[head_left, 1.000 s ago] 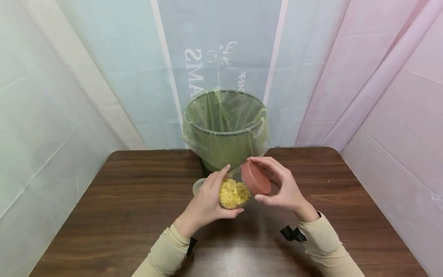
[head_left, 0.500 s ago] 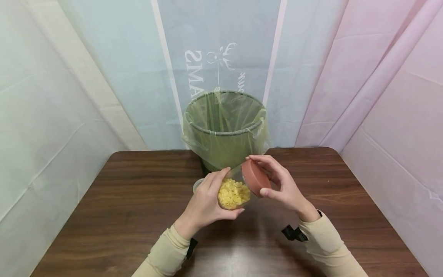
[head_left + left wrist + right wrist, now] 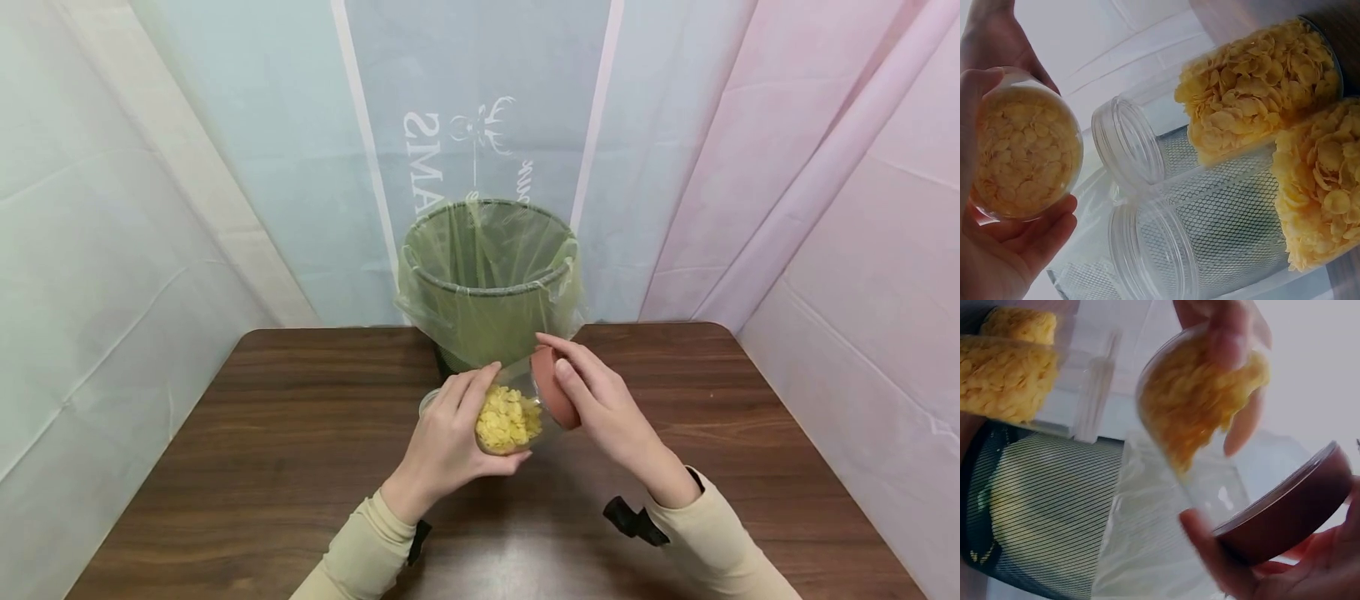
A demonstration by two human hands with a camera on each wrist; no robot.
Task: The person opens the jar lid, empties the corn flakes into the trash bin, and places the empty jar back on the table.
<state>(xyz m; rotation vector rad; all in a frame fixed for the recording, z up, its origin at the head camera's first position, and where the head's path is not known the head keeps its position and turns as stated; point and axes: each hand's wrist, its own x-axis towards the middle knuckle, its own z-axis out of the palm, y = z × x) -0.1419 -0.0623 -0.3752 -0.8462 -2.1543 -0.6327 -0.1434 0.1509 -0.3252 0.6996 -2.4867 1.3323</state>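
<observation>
We've a clear jar [image 3: 508,421] held up over the desk [image 3: 315,467], approx. mid-width, just in front of the bin [image 3: 493,292] at the far edge. Our L hand [image 3: 438,442] is clamped on it: fingers along the far side, thumb along the near side, jar btwn them. It's tilted, mouth toward the desk's R edge, w/ yellow flakes [image 3: 1191,406] sloping inside. Our R hand [image 3: 611,421] grips the red lid [image 3: 553,392], fingers curled round its rim, thumb against the outer face. Lid's tilted too & sits right at the jar's mouth; we can't tell if it's seated. Behind our L hand, nearer the far edge, 2 more flake-filled jars [image 3: 1260,81] stand upright, mostly hidden in the head view. Bin's mesh, w/ a greenish see-through liner [image 3: 487,325] hanging over its rim.
</observation>
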